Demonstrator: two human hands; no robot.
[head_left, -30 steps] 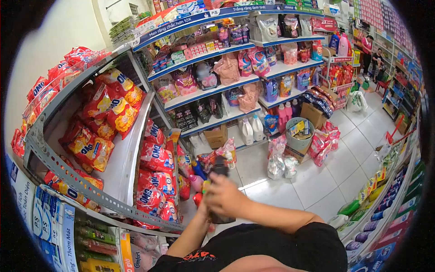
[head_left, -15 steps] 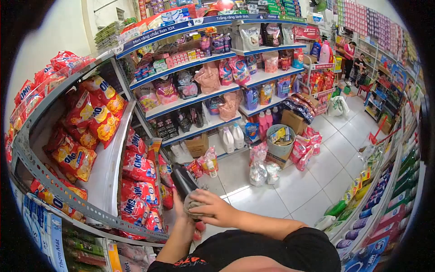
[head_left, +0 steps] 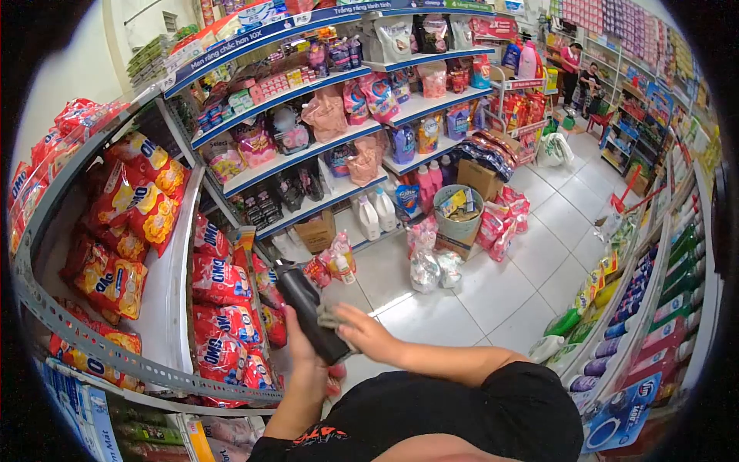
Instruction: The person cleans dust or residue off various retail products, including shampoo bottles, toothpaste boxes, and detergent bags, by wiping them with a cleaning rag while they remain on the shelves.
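Observation:
A black bottle (head_left: 296, 296) slants in front of my body, its capped end pointing up and away from me. My left hand (head_left: 305, 356) is wrapped round its lower part from the left. In my right hand (head_left: 369, 336), a grey-green cloth (head_left: 332, 316) is pinched and pressed to the right side of the bottle. Part of the cloth is hidden under my fingers. Just left of the bottle, red OMO detergent bags (head_left: 223, 279) are stacked on a low shelf.
A metal rack (head_left: 173, 285) with more OMO bags curves round on the left. Ahead stand shelves (head_left: 308, 150) of pouches and bottles. On the tiled floor (head_left: 508, 304) are a grey bucket (head_left: 459, 227) and pink bags (head_left: 504, 219). Two people (head_left: 571, 69) are far back.
The cloth and my right hand have moved from round the bottle's lower end to its side, leaving the base uncovered. My view has shifted slightly, so the shelves appear further left.

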